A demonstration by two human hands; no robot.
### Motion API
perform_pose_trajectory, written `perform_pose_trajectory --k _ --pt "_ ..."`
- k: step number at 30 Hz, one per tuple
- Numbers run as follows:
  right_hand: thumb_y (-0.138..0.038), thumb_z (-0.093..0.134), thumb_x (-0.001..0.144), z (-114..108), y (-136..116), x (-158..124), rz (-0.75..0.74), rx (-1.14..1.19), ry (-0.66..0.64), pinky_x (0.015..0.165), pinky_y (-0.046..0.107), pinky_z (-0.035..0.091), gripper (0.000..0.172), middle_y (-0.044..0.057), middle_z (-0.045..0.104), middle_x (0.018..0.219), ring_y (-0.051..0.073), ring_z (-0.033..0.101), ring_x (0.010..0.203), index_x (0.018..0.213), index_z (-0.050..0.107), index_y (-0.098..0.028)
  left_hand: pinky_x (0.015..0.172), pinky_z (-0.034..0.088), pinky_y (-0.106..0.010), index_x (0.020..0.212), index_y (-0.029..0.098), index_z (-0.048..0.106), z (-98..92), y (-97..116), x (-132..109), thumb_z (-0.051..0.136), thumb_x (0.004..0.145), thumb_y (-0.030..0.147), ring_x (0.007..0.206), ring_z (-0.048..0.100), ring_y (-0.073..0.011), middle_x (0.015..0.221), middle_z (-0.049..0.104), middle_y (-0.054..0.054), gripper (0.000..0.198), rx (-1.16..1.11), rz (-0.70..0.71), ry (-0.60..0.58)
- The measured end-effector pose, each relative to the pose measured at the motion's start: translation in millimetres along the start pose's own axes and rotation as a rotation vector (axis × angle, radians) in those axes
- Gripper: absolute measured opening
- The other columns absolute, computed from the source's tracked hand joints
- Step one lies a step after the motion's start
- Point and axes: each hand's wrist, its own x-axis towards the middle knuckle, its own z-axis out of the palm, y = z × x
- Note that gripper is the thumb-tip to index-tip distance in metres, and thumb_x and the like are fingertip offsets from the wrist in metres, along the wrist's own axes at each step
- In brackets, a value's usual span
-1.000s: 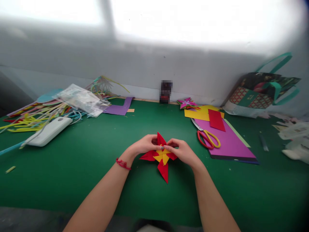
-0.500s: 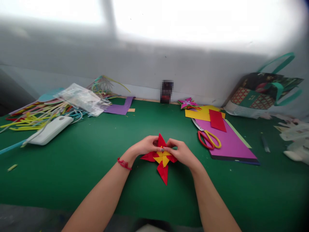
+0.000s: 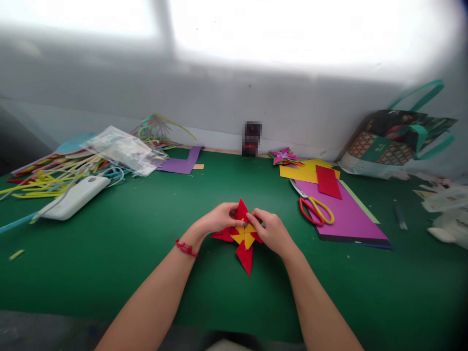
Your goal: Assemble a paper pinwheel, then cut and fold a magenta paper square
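Two grips — left hand (image 3: 220, 218), right hand (image 3: 273, 233) — pinch one paper star (image 3: 244, 238) over green tabletop (image 3: 91, 273), pale wall (image 3: 204, 97) behind.

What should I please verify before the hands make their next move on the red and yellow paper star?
1. Left hand touching the star: ok, thumb on its upper side.
2. Right hand touching the star: ok, thumb at the point farthest from the person.
3. Scissors apart from both hands: ok, partly on the purple sheet.
4. Bracelet apart from the star: ok.
5. Folds underneath: cannot tell, hidden.
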Motion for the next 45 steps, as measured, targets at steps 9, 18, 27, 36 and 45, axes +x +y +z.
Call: perform_pose_trajectory --k 9,18,27,36,45 --pt "-0.033 0.027 0.092 15.6 3.9 3.1 -0.054 -0.304 0.068 0.052 0.026 0.024 0.033 0.004 0.053 0.061 0.014 0.047 0.055 0.067 0.045 -0.020 0.070 0.049 -0.031 0.086 0.015 0.055 -1.4 -6.9 2.0 0.067 0.066 0.021 0.083 0.060 -0.0190 0.087 0.063 -0.006 0.024 0.011 -0.005 0.060" --pt "-0.041 0.033 0.090 18.1 14.2 6.1 0.076 0.173 -0.011 0.048 0.022 0.027 0.034 -0.002 0.049 0.055 0.011 0.043 0.051 0.064 0.045 -0.021 0.066 0.048 -0.028 0.089 0.014 0.056 -3.3 -5.8 0.1 0.066 0.068 0.024 0.082 0.061 -0.0191 0.088 0.063 -0.006 0.025 0.053 -0.014 0.059" --pt "-0.045 0.036 0.087 13.9 12.6 7.5 0.065 0.259 -0.015 0.048 0.022 0.030 0.038 -0.003 0.048 0.055 0.011 0.041 0.052 0.064 0.053 -0.020 0.066 0.048 -0.028 0.088 0.014 0.055 -0.8 -6.2 0.6 0.064 0.069 0.022 0.082 0.061 -0.0190 0.089 0.063 -0.007 0.023 0.038 0.015 0.054" --pt "-0.041 0.053 0.080 -4.0 16.1 7.7 0.102 0.118 0.618 0.079 0.036 0.044 0.030 0.009 0.059 0.102 0.022 0.054 0.094 0.101 0.061 -0.022 0.065 0.048 -0.025 0.090 0.017 0.053 12.1 13.3 4.0 0.058 0.077 0.027 0.078 0.061 -0.0155 0.086 0.063 -0.003 0.017 0.187 0.273 0.508" --pt "-0.029 0.059 0.078 8.7 -26.5 3.1 0.007 1.050 0.184 0.096 0.035 0.041 0.051 0.003 0.052 0.127 0.022 0.048 0.116 0.127 0.046 -0.026 0.069 0.046 -0.028 0.106 0.020 0.057 36.4 7.3 3.7 0.046 0.086 0.018 0.077 0.058 -0.0173 0.082 0.064 -0.006 0.023 1.121 0.663 0.844"
